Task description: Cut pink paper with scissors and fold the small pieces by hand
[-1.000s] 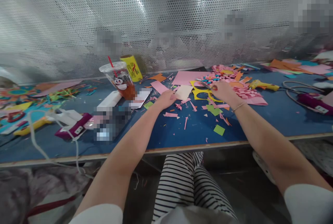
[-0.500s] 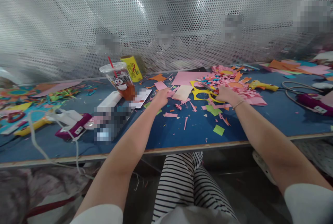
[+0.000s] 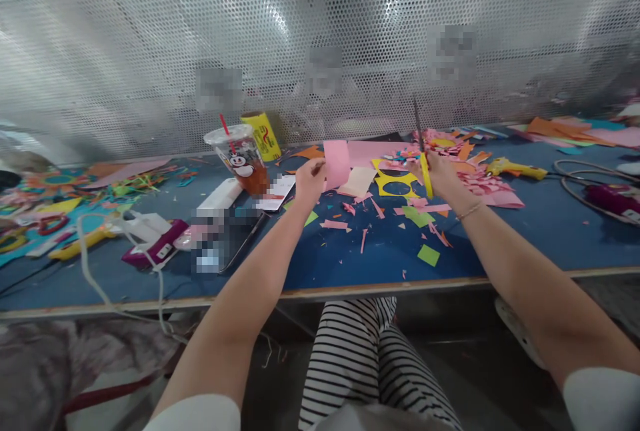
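My left hand point(image 3: 311, 181) pinches the left edge of a pink paper piece point(image 3: 337, 163), held up above the table. In my right hand point(image 3: 436, 174) is a pair of scissors point(image 3: 425, 163) with yellow handles, its dark blades pointing up and away from the pink piece. Between my hands a cream paper piece point(image 3: 359, 181) lies flat, beside a yellow paper sheet point(image 3: 397, 185) with round holes cut in it. Behind them lies a larger pink sheet point(image 3: 373, 153). Pink fringed paper point(image 3: 493, 184) is heaped beyond and right of my right hand.
A plastic drink cup point(image 3: 245, 161) with a red straw stands at left, near a phone point(image 3: 245, 241). Glue guns, one yellow point(image 3: 515, 167) at right, trail cables. Paper scraps point(image 3: 335, 224) litter the blue table point(image 3: 320, 264). A perforated metal screen point(image 3: 350, 37) rises behind.
My left hand has raised the pink paper piece off the table. My right hand has lifted the scissors from beside the yellow sheet, turning the blades upward. The view has shifted slightly.
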### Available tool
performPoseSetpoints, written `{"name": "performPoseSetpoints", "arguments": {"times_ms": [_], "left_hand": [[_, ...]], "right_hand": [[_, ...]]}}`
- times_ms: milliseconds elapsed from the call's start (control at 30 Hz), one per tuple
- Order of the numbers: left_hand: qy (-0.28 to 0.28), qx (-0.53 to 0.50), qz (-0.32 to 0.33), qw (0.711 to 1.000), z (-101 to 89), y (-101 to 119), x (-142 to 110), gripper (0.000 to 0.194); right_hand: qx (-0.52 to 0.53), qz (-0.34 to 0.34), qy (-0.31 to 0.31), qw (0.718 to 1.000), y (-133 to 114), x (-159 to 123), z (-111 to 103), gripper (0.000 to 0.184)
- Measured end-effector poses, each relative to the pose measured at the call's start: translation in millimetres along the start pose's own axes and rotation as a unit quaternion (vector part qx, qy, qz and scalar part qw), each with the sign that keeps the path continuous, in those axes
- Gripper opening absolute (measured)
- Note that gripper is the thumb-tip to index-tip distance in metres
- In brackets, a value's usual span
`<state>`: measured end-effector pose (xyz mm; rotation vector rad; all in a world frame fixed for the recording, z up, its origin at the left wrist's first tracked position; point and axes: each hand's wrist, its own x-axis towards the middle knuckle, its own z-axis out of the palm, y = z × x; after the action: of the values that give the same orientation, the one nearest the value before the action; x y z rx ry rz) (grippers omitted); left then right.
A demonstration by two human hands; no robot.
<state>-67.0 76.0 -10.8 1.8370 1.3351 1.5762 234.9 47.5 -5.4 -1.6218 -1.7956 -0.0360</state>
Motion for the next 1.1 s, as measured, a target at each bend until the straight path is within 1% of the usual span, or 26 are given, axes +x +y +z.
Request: {"name": "performPoseSetpoints", "arguments": {"times_ms": [33, 100, 167, 300, 533, 700, 800, 900, 1100], "left_hand": [[0.001, -0.012, 0.003, 1.000, 1.3, 3, -1, 0.026], [0.015, -0.021, 0.009, 1.000, 3.7, 9, -4, 0.023], [0.025, -0.018, 0.012, 0.999, 5.2, 14, -7, 0.022], [0.015, -0.013, 0.029, 0.999, 6.2, 23, -11, 0.021], [-0.036, -0.047, 0.017, 0.998, 9.8, 26, -15, 0.026], [-0.040, -0.094, 0.010, 0.995, 13.8, 25, -17, 0.026], [-0.023, -0.112, 0.001, 0.993, 15.5, 29, -20, 0.028], [-0.010, -0.109, -0.007, 0.994, 16.6, 33, -22, 0.028], [-0.014, -0.098, -0.011, 0.995, 17.2, 35, -22, 0.027]], "right_hand": [[0.015, -0.026, 0.002, 1.000, -5, -3, 1, 0.047], [0.008, -0.077, -0.018, 0.997, -11, -9, 5, 0.047], [-0.009, -0.107, -0.046, 0.993, -15, -13, 8, 0.046], [-0.025, -0.129, -0.090, 0.987, -24, -17, 8, 0.043], [-0.039, -0.164, -0.112, 0.979, -35, -23, 6, 0.042], [-0.032, -0.162, -0.140, 0.976, -36, -23, 10, 0.041], [-0.032, -0.156, -0.160, 0.974, -39, -24, 11, 0.034], [-0.031, -0.145, -0.174, 0.974, -43, -25, 11, 0.029], [-0.019, -0.128, -0.186, 0.974, -49, -28, 8, 0.036]]}}
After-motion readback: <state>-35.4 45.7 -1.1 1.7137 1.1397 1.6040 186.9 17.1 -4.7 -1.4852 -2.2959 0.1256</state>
